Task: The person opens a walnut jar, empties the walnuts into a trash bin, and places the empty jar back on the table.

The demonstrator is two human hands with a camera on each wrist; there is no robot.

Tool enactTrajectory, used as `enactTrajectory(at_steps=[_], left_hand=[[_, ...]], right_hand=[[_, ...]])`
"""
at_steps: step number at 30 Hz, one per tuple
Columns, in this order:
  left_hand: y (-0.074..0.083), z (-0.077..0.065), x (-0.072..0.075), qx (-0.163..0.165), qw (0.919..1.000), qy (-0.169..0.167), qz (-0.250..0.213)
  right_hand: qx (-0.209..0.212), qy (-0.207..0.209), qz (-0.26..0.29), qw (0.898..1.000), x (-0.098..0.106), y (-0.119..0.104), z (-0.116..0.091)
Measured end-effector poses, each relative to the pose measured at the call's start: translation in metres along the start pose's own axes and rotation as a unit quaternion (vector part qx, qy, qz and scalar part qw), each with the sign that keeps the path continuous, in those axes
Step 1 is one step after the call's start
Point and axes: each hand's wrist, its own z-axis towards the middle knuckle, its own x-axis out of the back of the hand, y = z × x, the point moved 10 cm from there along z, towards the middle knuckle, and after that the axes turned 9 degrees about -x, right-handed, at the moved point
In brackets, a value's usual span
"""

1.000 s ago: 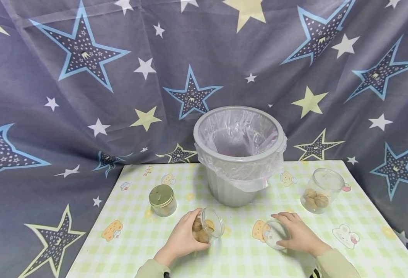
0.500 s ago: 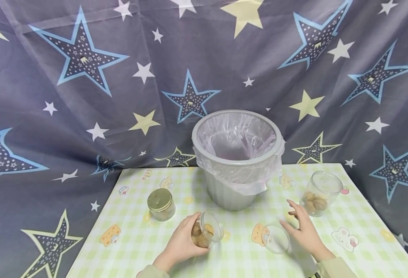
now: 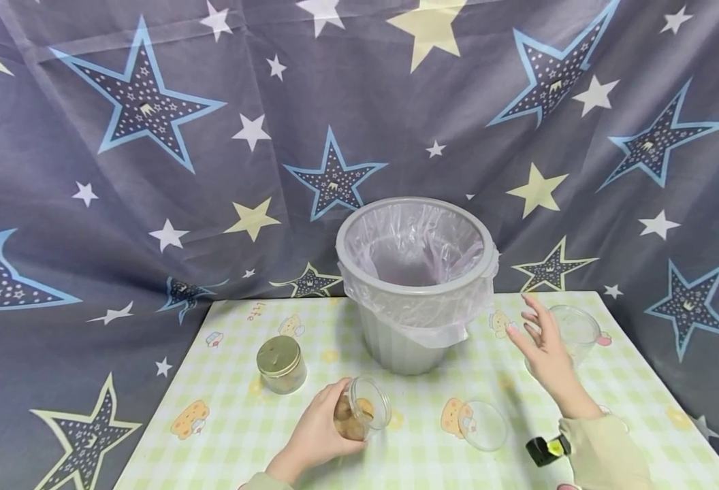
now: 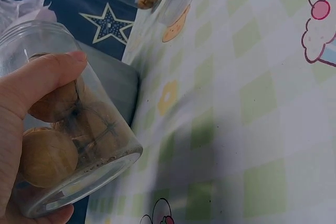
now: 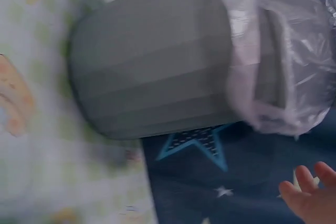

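Note:
In the head view my left hand [image 3: 319, 432] grips a clear jar [image 3: 352, 416] near the table's front, its mouth tipped to the right. The left wrist view shows several walnuts [image 4: 48, 157] inside it, with the thumb across the jar's side. My right hand [image 3: 549, 357] is raised over the right side of the table, fingers spread and holding nothing. It partly covers a second clear jar [image 3: 577, 325] behind it. A clear round lid [image 3: 484, 427] lies flat on the table between the hands. Fingertips [image 5: 302, 195] of the right hand show at the right wrist view's lower corner.
A grey bin [image 3: 417, 289] lined with a thin plastic bag stands at the back middle. Left of it sits a small jar with a gold lid [image 3: 281, 355]. A star-patterned cloth [image 3: 212, 170] hangs behind the checked table [image 3: 237, 408].
My right hand has let go of the clear lid and risen up and to the right, in front of the right jar. The left hand keeps its hold on the walnut jar.

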Motion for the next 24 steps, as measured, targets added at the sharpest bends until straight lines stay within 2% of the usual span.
enactTrajectory(at_steps=[4, 9, 11, 13, 16, 19, 21, 24], left_hand=[[-0.002, -0.001, -0.001, 0.005, 0.9999, -0.007, -0.007], [-0.004, 0.0, 0.003, 0.008, 1.0, -0.004, 0.002], [-0.005, 0.001, 0.005, 0.006, 0.9999, -0.001, 0.008], [-0.006, 0.001, 0.007, 0.005, 0.9999, 0.001, 0.011], [-0.007, 0.0, 0.007, 0.005, 0.9999, -0.001, 0.012], [-0.008, -0.001, 0.006, 0.005, 0.9999, -0.004, 0.014], [-0.008, -0.001, 0.005, 0.003, 0.9999, -0.005, 0.014], [-0.009, -0.001, 0.005, 0.0, 0.9999, -0.003, 0.013]], right_hand=[[0.004, -0.003, 0.009, 1.0, 0.006, -0.025, 0.02], [-0.029, 0.001, 0.007, 1.0, 0.018, -0.045, 0.041], [-0.046, -0.015, -0.006, 0.999, 0.017, -0.049, 0.048], [-0.074, -0.048, -0.009, 0.996, 0.011, -0.05, 0.055], [-0.129, -0.125, 0.009, 0.984, -0.004, -0.045, 0.061], [-0.182, -0.196, 0.063, 0.962, -0.018, -0.042, 0.063], [-0.202, -0.221, 0.099, 0.949, -0.025, -0.043, 0.064], [-0.216, -0.225, 0.153, 0.938, -0.032, -0.047, 0.065]])
